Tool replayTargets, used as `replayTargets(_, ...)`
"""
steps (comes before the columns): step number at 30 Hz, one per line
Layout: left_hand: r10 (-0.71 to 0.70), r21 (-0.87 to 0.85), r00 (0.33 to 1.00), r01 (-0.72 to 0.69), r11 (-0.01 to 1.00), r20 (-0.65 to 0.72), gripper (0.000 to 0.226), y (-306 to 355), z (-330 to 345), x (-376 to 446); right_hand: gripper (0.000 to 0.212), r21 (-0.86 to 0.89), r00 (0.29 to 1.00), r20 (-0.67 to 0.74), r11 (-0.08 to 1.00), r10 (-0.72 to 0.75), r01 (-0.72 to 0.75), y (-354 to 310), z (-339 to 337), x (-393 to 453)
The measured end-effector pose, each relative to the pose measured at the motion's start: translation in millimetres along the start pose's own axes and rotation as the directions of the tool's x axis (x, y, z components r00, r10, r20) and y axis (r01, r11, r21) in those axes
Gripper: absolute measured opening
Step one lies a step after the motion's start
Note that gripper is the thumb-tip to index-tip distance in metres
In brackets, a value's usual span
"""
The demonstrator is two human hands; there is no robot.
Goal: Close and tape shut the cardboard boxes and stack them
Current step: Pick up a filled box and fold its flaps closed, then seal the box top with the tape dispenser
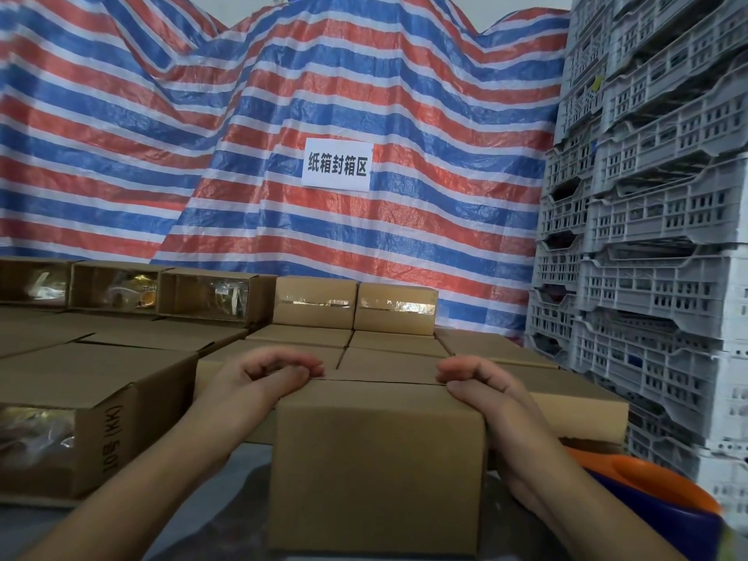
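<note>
Right now I have both hands on the near box [376, 459], which stands closed in front of me. My left hand [259, 376] grips its far left top corner, fingers curled, thumb along the edge. My right hand [481, 382] grips the far right corner likewise. Beyond it lie rows of closed boxes [388, 358]; two taped boxes [356, 305] stand at the far end, against a striped tarp [364, 95].

The near box [376, 459] hides the palm of the right hand [481, 388] and whatever it stands on. The open box [81, 423] at the left runs off the edge, its contents a blur behind shiny film. An orange and blue thing [664, 504] at lower right is cut off, unidentifiable.
</note>
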State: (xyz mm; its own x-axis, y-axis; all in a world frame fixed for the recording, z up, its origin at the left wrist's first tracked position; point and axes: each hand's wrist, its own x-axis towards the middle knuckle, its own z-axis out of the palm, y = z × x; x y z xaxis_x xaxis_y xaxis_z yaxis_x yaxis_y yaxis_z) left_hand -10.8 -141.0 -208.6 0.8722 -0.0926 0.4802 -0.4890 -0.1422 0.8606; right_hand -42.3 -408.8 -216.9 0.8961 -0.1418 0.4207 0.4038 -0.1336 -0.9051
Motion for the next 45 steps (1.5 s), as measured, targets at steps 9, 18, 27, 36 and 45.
replayTargets(9,0.052,0.51,0.987,-0.125,0.851,0.154,0.014,51,9,8,0.03,-0.025,1.0,-0.017,1.0,0.003,-0.004,-4,4,-3)
replayTargets(18,-0.092,0.79,0.837,-0.466,0.397,0.54,0.074,65,72,-8,0.032,0.012,1.0,-0.013,1.0,0.009,-0.009,-8,5,-7)
replayTargets(27,-0.096,0.806,0.844,-0.462,0.37,0.528,0.071,61,71,-9,0.019,-0.124,0.999,0.054,0.992,-0.004,0.011,-22,-9,-2)
replayTargets(36,-0.057,0.788,0.848,-0.462,0.406,0.526,0.075,55,67,-9,0.051,-0.998,0.996,-0.054,0.044,-0.073,-0.051,-25,-94,-27)
replayTargets(45,-0.037,0.78,0.839,-0.488,0.392,0.543,0.076,59,60,-19,0.061,-0.97,0.971,-0.237,-0.045,-0.043,-0.238,5,-101,-57)
